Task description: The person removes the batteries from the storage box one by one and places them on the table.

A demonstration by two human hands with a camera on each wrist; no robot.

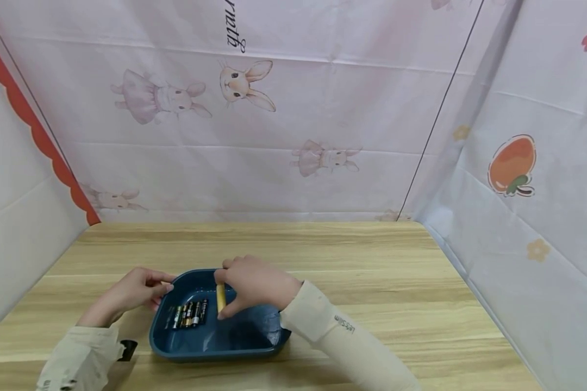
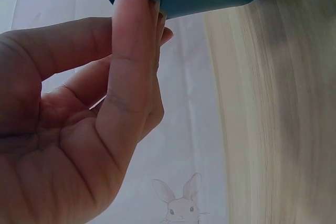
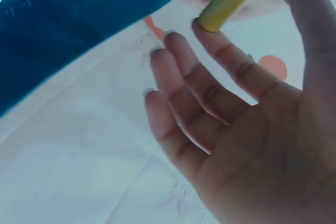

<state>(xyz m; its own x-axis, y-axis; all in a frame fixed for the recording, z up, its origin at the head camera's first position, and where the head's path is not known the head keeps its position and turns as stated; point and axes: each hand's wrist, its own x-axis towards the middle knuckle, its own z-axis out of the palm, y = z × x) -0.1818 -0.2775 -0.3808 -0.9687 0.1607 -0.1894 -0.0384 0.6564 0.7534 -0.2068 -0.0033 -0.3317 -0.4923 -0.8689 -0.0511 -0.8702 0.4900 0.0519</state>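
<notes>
A dark blue tray (image 1: 220, 356) with raised walls stands on the table. Inside it, on the left, lies a row of several black and gold batteries (image 1: 196, 315). My left hand (image 1: 133, 293) holds the tray's left rim; in the left wrist view, its fingertips touch the blue outer wall. Above the tray, my right hand (image 1: 254, 282) pinches a short yellow cylinder (image 1: 220, 298) by its two ends, between thumb and index finger. The right wrist view shows that cylinder (image 3: 231, 1) clear of the palm, the other fingers spread loosely. Its exact kind cannot be told.
The wood-grain table (image 1: 372, 282) extends to the right of and behind the tray. White printed cloth (image 1: 293, 184) hangs at the back and both sides. A small black piece (image 1: 127, 350) shows beside the left sleeve.
</notes>
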